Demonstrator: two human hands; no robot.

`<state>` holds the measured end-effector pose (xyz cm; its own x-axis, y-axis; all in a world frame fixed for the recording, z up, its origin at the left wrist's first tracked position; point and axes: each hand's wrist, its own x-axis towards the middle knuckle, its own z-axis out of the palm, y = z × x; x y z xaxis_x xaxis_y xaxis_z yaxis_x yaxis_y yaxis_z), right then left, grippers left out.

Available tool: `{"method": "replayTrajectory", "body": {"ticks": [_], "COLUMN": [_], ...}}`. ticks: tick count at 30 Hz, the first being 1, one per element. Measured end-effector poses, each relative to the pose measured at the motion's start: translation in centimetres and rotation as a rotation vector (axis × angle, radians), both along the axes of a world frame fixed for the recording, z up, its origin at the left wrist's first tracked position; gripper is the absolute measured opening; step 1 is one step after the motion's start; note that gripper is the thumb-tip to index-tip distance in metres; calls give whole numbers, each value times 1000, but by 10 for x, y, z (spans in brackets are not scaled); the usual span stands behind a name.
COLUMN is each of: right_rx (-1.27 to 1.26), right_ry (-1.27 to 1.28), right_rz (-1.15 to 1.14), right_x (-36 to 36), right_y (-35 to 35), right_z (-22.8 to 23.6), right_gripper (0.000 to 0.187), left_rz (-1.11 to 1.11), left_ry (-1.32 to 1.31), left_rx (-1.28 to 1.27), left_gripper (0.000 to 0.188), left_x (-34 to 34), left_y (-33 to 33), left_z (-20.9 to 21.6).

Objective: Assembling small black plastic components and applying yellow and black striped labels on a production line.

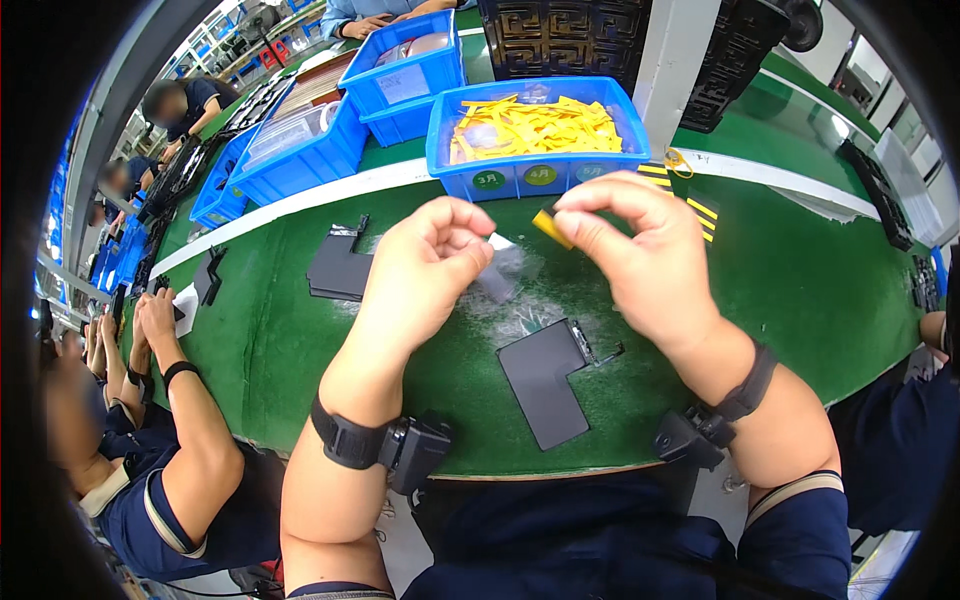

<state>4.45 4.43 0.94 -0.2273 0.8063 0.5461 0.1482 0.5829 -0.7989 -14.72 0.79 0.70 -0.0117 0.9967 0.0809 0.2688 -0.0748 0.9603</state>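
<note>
Both my hands are raised over the green table. My left hand (425, 265) is closed in a pinch, with a small clear film (498, 275), blurred, hanging at its fingertips. Between the thumb and fingers of my right hand (645, 255) is a small yellow strip (551, 228) with a dark end. Below them, flat on the table, lies a dark grey L-shaped battery pack (540, 385), its short connector cable pointing right. Another dark grey pack (340, 265) lies beyond my left wrist, partly hidden by it.
A blue bin (540, 180) of yellow strips (540, 130) stands at the far side, beside a white post (680, 80). More blue bins (300, 155) stand to its left. Co-workers sit along the left; a person's hands (155, 315) work there. Yellow-black tape (703, 215) marks the table.
</note>
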Motion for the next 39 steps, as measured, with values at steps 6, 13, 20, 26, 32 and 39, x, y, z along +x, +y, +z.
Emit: {"method": "replayTrajectory", "body": {"ticks": [6,13,20,26,32,39], "right_rx": [45,131,-216,-181,-84,36], "right_ry": [34,-91,100,20,-13,42], "right_rz": [-69,-3,171,100,31,-25], "right_x": [5,3,5,1,0,-2], "right_y": [6,1,-7,-15,-16,-12], "right_z": [1,4,7,10,10,4], "right_gripper": [7,8,8,9,6,6], "left_rz": [-29,-251,-147,-139,-144,-140], "left_ry": [965,1054,-84,-184,-196,-191], "left_rx": [370,377,-90,-47,-40,-26], "left_gripper": [38,59,18,16,16,19], "left_x": [15,59,32,23,23,25], "left_y": [-15,-60,-29,-25,-25,-25], "left_z": [5,13,12,12,11,12]}}
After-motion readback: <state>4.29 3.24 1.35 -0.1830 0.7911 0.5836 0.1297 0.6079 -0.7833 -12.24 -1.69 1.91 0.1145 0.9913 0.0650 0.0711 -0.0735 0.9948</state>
